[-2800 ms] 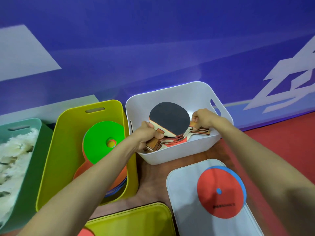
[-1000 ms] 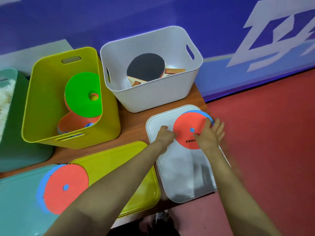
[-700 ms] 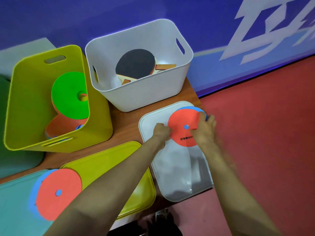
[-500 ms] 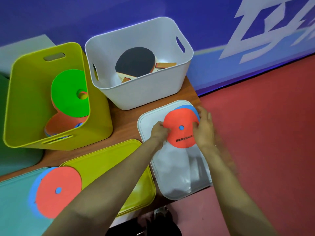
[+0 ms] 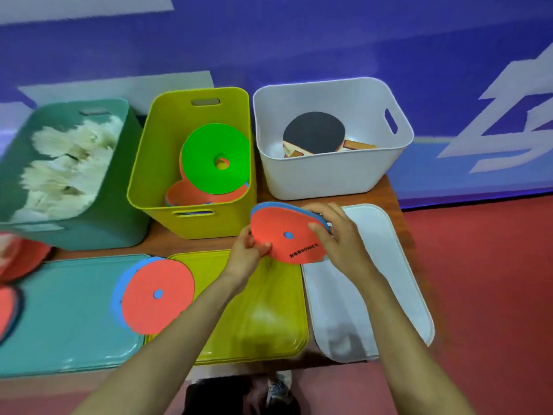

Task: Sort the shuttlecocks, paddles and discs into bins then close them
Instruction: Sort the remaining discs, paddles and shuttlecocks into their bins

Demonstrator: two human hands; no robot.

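Both hands grip one stack of discs (image 5: 288, 235), red on top with a blue one under it, held clear of the worktop (image 5: 389, 193) at the centre of the frame. The left hand (image 5: 250, 254) pinches its lower left edge; the right hand (image 5: 336, 235) clasps the right edge, fingers curled over. Just above it sits the yellow bin (image 5: 191, 214) with a green disc (image 5: 215, 158) inside. The white bin (image 5: 326, 178) at upper right holds paddles (image 5: 314, 133); the green bin (image 5: 104, 223) at left holds shuttlecocks (image 5: 65, 166). Another red disc (image 5: 157, 295) lies across the teal lid (image 5: 68, 324) and yellow lid (image 5: 263, 319); the white lid (image 5: 374, 280) lies at the right.
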